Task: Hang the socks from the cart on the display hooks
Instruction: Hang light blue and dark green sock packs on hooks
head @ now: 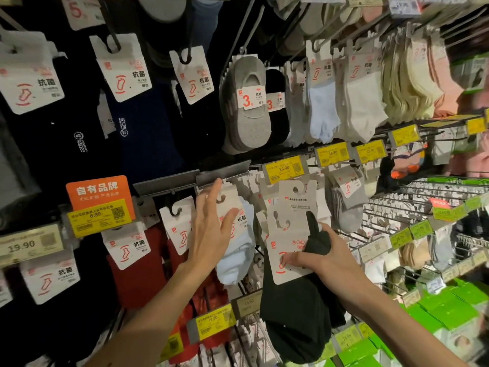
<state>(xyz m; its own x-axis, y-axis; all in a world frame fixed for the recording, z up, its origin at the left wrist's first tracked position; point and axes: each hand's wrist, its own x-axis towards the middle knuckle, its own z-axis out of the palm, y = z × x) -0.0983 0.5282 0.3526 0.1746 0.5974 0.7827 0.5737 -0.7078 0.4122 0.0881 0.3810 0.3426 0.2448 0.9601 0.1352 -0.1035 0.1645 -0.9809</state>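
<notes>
The step in hand is the hanging itself: a pack of black socks (296, 311) is up at the wall but not yet on a hook. The right hand (326, 256) grasps it, thumb across the white card (284, 239) and fingers curled round the dark fabric behind, so the pack dangles just right of the blue socks (236, 256) on display. The left hand (211, 231) is released, fingers straight and spread, its palm laid against the blue socks' card just under the grey rail (190, 178), as if steadying that row or pushing it back to find room. A hook (220, 200) shows through that card's cut-out beside the left fingertips. (The cart is nowhere in view, so I can't say how many packs wait.) Behind the held card stands a second white card with a round hole; whether it belongs to the same bundle or hangs on its own hook, I cannot tell. Red socks (137, 274) hang to the left, and a yellow price tag (284, 169) sits above. Next, I'd judge, the right hand must lift the pack until the cut-out at the card's top meets a free hook end, then slide it on. That calls for turning the card square to the hook while the left hand keeps the neighbours aside, and for a grasp gentle enough not to bend the card.
</notes>
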